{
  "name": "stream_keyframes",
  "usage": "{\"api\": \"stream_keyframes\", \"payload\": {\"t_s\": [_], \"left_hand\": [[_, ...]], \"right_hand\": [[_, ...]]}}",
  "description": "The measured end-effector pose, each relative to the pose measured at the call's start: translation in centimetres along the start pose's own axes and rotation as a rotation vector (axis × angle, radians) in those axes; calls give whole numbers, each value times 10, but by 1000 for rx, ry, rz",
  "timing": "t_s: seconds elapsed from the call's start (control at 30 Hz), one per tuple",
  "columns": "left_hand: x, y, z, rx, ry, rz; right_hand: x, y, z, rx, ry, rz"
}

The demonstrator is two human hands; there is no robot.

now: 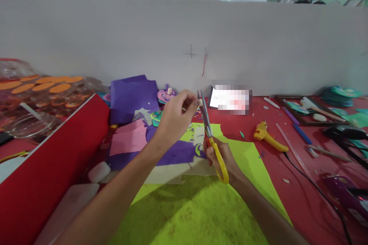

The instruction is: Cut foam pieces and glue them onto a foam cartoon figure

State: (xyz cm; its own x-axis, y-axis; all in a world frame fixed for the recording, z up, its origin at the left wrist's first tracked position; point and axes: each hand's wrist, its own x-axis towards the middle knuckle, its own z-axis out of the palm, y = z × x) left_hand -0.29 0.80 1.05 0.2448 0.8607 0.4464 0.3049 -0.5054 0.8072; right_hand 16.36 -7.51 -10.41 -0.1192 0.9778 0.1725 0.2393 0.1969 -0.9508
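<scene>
Between the thumb and fingers of my left hand is a small pale piece, close beside the scissor blades. My right hand grips the yellow-handled scissors, whose blades point up and stand slightly apart. Under both hands lie a yellow-green sheet, a purple sheet and a pale sheet. A small purple and yellow-green cut-out sits just left of my right hand. Pink sheets lie to the left.
A lit phone leans near the grey partition. On the right are a yellow glue gun with a cord, a blue pen and a brown tray. A red panel and orange-topped jars stand left.
</scene>
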Motion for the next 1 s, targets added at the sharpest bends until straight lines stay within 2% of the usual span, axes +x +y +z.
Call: {"api": "stream_keyframes", "payload": {"t_s": [0.1, 0.33, 0.43, 0.67, 1.0], "left_hand": [[-2, 2, 1, 14, -18, 4], [-7, 6, 5, 101, -145, 28], [-6, 4, 4, 91, -118, 6], [-3, 4, 1, -23, 32, -16], [-10, 5, 10, 27, 10, -19]], "right_hand": [[1, 1, 0, -8, 17, -14], [1, 2, -1, 33, 83, -20], [1, 3, -1, 46, 90, -22], [1, -2, -1, -12, 45, -1], [0, -1, -1, 0, 71, -25]]}}
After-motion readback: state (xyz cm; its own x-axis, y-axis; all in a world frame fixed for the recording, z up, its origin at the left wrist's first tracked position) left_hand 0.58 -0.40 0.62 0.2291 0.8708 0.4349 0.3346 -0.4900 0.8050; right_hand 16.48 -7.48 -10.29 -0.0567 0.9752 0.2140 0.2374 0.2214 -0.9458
